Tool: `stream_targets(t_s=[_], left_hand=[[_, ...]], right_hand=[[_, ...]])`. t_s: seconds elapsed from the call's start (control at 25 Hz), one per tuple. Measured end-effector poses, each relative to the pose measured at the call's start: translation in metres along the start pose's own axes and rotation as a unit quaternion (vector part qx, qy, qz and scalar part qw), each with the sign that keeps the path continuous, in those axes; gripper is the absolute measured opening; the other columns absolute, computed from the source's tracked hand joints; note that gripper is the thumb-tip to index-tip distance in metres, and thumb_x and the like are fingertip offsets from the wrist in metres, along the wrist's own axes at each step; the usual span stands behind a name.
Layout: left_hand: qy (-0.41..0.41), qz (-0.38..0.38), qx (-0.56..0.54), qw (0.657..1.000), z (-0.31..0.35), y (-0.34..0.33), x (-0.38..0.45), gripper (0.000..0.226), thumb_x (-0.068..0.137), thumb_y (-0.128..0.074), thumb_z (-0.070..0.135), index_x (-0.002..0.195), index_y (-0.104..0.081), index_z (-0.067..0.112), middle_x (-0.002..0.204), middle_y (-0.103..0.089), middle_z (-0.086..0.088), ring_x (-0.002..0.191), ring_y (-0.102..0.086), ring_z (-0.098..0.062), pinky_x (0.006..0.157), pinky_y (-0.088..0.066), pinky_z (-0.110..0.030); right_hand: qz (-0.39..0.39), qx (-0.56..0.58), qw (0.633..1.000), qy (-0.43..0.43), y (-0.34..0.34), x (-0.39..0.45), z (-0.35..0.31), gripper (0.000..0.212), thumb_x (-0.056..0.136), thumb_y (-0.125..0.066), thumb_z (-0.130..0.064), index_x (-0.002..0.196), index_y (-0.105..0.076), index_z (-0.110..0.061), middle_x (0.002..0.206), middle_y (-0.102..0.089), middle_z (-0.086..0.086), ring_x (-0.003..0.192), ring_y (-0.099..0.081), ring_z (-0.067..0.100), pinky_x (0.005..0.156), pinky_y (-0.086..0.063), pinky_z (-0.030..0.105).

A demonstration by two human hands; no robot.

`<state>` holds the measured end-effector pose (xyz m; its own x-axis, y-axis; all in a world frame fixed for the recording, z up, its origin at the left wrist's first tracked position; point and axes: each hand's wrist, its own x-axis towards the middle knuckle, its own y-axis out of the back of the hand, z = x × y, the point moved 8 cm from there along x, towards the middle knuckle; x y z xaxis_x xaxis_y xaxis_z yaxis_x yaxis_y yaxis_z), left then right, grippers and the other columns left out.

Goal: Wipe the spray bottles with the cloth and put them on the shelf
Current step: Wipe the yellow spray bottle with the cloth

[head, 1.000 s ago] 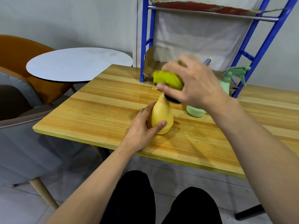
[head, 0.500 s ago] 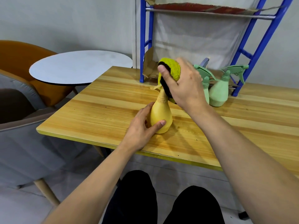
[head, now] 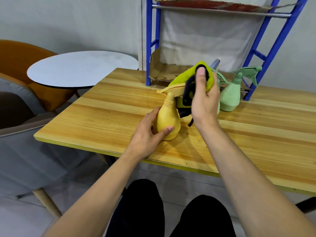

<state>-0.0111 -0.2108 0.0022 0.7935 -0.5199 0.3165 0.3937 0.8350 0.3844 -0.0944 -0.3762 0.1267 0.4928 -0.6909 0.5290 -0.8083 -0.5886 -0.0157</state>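
A yellow spray bottle (head: 168,119) stands upright on the wooden table (head: 106,113). My left hand (head: 150,134) grips its round body from the left, thumb across the front. My right hand (head: 204,101) holds a green and black cloth (head: 188,82) bunched against the right side of the bottle's spray head. A green spray bottle (head: 230,96) stands just behind my right hand; a second green one is mostly hidden by that hand, only its trigger showing. The blue metal shelf (head: 148,48) rises at the back of the table.
A round white table (head: 82,68) and an orange chair (head: 18,57) stand to the left. A torn piece of cardboard (head: 159,69) lies at the shelf's foot. My legs in dark trousers show below the table's near edge.
My right hand has turned palm towards me and slid the cloth from the top of the spray head to its right side. The left hand kept its hold on the bottle.
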Motion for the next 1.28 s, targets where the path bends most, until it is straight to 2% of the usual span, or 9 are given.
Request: stream_targets(t_s=[0.04,0.12,0.28,0.4,0.56,0.76,0.92,1.16,1.28], left_hand=[[0.001,0.001,0.002,1.0,0.0,0.0,-0.001,0.088,0.081,-0.069,0.07,0.156,-0.037,0.037,0.15,-0.05,0.01,0.14,-0.047,-0.008,0.115,-0.045,-0.046],[-0.002,0.005,0.014,1.0,0.004,-0.002,-0.002,0.086,0.083,-0.068,0.069,0.156,-0.036,0.037,0.149,-0.05,0.009,0.139,-0.047,-0.009,0.115,-0.045,-0.047],[-0.002,0.013,0.034,0.999,0.008,-0.002,-0.003,0.083,0.088,-0.068,0.062,0.158,-0.032,0.036,0.146,-0.047,0.01,0.136,-0.046,-0.009,0.114,-0.045,-0.047],[-0.003,0.009,0.043,0.999,0.011,-0.002,-0.004,0.082,0.09,-0.07,0.055,0.159,-0.031,0.034,0.151,-0.046,0.007,0.139,-0.044,-0.01,0.116,-0.043,-0.048],[0.014,0.012,0.046,0.999,0.014,0.0,-0.005,0.083,0.09,-0.07,0.054,0.159,-0.03,0.034,0.153,-0.044,0.005,0.136,-0.04,-0.006,0.117,-0.042,-0.046],[0.024,0.046,0.068,0.996,0.019,0.001,-0.003,0.082,0.087,-0.075,0.054,0.156,-0.034,0.034,0.15,-0.047,0.007,0.131,-0.044,-0.007,0.111,-0.048,-0.042],[0.04,0.062,0.083,0.994,0.03,0.011,0.001,0.075,0.085,-0.072,0.059,0.149,-0.042,0.033,0.147,-0.051,0.007,0.13,-0.053,-0.014,0.106,-0.052,-0.045],[-0.017,0.003,0.015,1.0,0.064,0.038,0.027,0.035,0.1,-0.066,0.034,0.134,-0.062,0.029,0.13,-0.066,0.012,0.124,-0.06,-0.006,0.105,-0.053,-0.034],[-0.067,0.007,0.031,0.997,0.069,0.032,0.028,0.025,0.099,-0.069,0.023,0.124,-0.069,0.024,0.113,-0.073,0.012,0.11,-0.068,-0.002,0.099,-0.057,-0.032]], right_hand=[[0.015,0.031,0.999,-0.039,0.005,-0.005,0.014,0.027,0.104,-0.046,-0.049,0.116,-0.061,-0.03,0.111,-0.068,-0.013,0.116,-0.059,0.001,0.105,-0.046,0.026],[0.022,0.031,0.997,-0.069,0.007,-0.017,0.033,0.057,0.1,-0.045,-0.059,0.142,-0.053,-0.02,0.14,-0.061,0.0,0.134,-0.051,0.009,0.114,-0.041,0.034],[0.021,-0.022,0.997,-0.066,-0.002,-0.024,0.041,0.082,0.092,-0.042,-0.074,0.146,-0.047,-0.013,0.146,-0.055,0.011,0.135,-0.052,0.024,0.113,-0.042,0.041],[0.008,-0.059,0.997,-0.056,0.004,-0.02,0.036,0.063,0.099,-0.044,-0.061,0.139,-0.055,-0.013,0.124,-0.068,0.004,0.113,-0.062,0.017,0.087,-0.046,0.008],[-0.015,-0.159,0.986,-0.052,0.024,-0.031,0.041,0.039,0.104,-0.045,-0.049,0.118,-0.056,-0.014,0.086,-0.058,-0.013,0.083,-0.057,0.009,0.071,-0.036,0.022],[-0.055,-0.253,0.964,-0.055,0.045,-0.053,0.062,0.039,0.097,-0.058,-0.044,0.122,-0.041,-0.02,0.11,-0.055,0.006,0.099,-0.054,0.025,0.078,-0.039,0.033],[-0.12,-0.399,0.909,0.016,0.034,-0.079,0.056,0.049,0.087,-0.071,-0.031,0.132,-0.051,-0.032,0.125,-0.046,0.009,0.112,-0.048,0.03,0.094,-0.042,0.043],[-0.052,-0.178,0.982,-0.037,0.039,-0.07,0.046,0.044,0.095,-0.065,-0.021,0.136,-0.058,-0.035,0.121,-0.055,0.005,0.107,-0.05,0.006,0.091,-0.035,0.006],[-0.085,-0.151,0.985,-0.018,0.008,-0.066,0.023,0.042,0.096,-0.064,-0.018,0.135,-0.06,-0.035,0.125,-0.056,0.0,0.113,-0.052,0.005,0.097,-0.036,0.009]])
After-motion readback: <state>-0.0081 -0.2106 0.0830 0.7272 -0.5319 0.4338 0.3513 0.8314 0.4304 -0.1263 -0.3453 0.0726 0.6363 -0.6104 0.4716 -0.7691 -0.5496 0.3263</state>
